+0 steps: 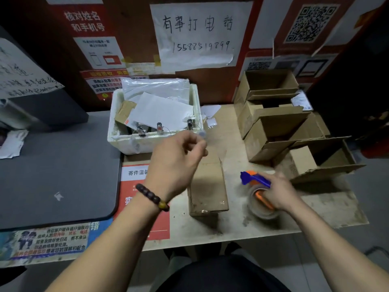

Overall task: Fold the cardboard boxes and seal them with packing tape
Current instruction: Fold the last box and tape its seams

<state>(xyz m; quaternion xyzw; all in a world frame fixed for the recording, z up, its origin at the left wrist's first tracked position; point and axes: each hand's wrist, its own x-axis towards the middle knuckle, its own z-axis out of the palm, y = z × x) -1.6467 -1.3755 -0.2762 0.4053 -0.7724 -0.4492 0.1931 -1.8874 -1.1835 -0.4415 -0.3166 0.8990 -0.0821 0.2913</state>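
We are gripping the tape dispenser [258,187] on the table [235,228] with our right hand [281,191], fingers wrapped around it. Just left, the sealed box [207,186] is standing. Our left hand [175,160] is hovering above, blurred fingers curled, seemingly pinching clear tape. Open boxes [273,114] are sitting far right.

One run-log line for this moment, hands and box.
left hand: raised above closed box, fingers curled | right hand: grips tape dispenser on table | open boxes: far right

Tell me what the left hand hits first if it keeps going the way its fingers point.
Probably the white foam box: the left hand points up-right toward its near right corner, just beyond the sealed cardboard box. Depth is unclear.
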